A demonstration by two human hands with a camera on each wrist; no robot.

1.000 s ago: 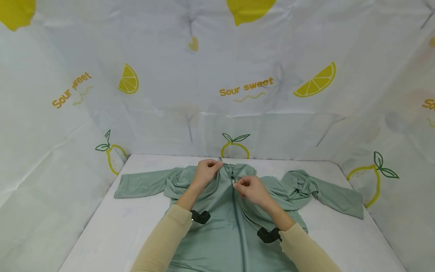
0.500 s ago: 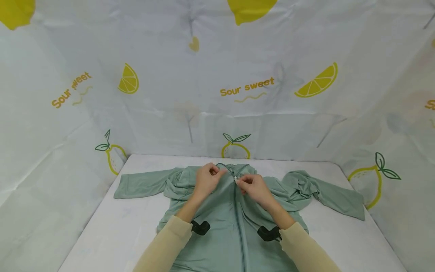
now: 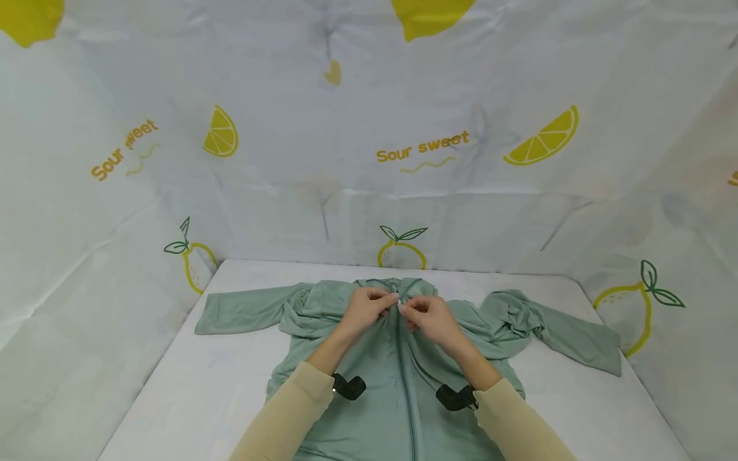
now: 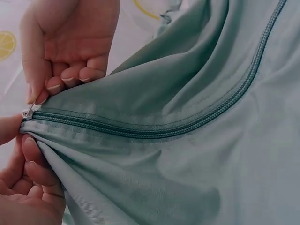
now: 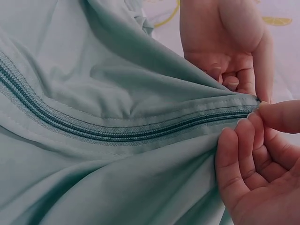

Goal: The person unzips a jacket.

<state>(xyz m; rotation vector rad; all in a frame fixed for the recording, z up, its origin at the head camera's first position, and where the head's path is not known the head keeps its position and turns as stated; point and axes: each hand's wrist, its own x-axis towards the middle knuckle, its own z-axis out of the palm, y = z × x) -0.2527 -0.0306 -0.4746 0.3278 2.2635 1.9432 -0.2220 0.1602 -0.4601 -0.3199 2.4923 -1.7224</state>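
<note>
A pale green zip-up jacket [image 3: 369, 416] lies front up, its dark green zipper [image 3: 405, 378] running up the middle to the collar. My left hand [image 3: 366, 310] pinches the fabric beside the zipper's upper part; in the left wrist view its thumb and fingers grip the edge right at the slider [image 4: 27, 114]. My right hand [image 3: 429, 317] pinches the small metal zipper pull [image 4: 31, 108] between thumb and forefinger. The teeth below the slider are joined. In the right wrist view, my fingers hide the slider, and the cloth is drawn into folds towards both hands.
The jacket lies on a white table [image 3: 173, 384]. Its left sleeve [image 3: 248, 310] stretches out flat, while the right sleeve [image 3: 576, 336] is bunched near the shoulder. A white curtain [image 3: 288, 211] with lemon prints surrounds the table's back and sides.
My left hand has let go of the collar's left edge and moved right and down to the zipper, beside my right hand. My right hand has shifted slightly up with the pull.
</note>
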